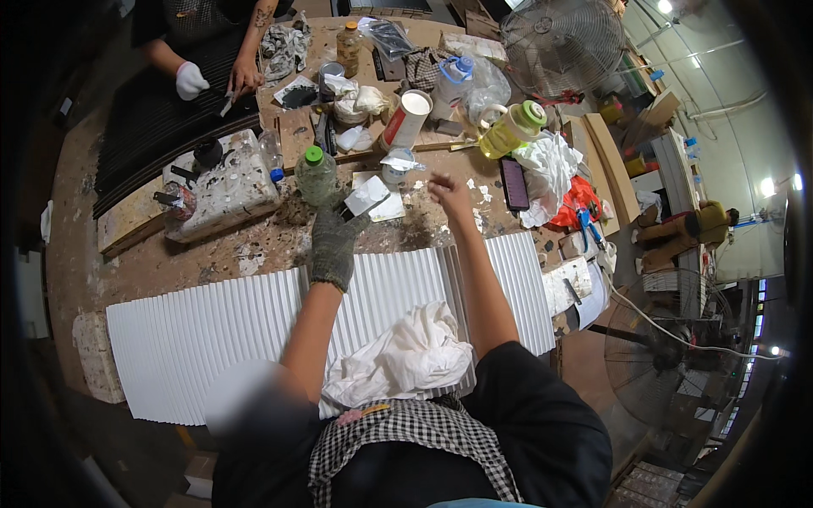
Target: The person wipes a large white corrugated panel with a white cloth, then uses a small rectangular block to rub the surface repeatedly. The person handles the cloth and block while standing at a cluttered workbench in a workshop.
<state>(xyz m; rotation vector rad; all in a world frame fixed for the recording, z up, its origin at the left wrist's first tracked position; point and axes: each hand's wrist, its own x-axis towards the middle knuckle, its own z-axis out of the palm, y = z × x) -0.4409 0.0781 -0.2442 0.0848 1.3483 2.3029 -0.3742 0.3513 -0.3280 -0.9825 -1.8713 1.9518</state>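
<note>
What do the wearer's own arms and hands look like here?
The left hand wears a dark grey-green knitted glove reaching the wrist; the right hand is bare. Both forearms are uncovered below loose, plain black sleeves.

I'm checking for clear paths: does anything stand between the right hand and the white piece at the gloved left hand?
Nothing visible stands between the right hand and the white piece: only a flat white sheet and stained tabletop lie there. The small cup stands just beyond the gap.
</note>
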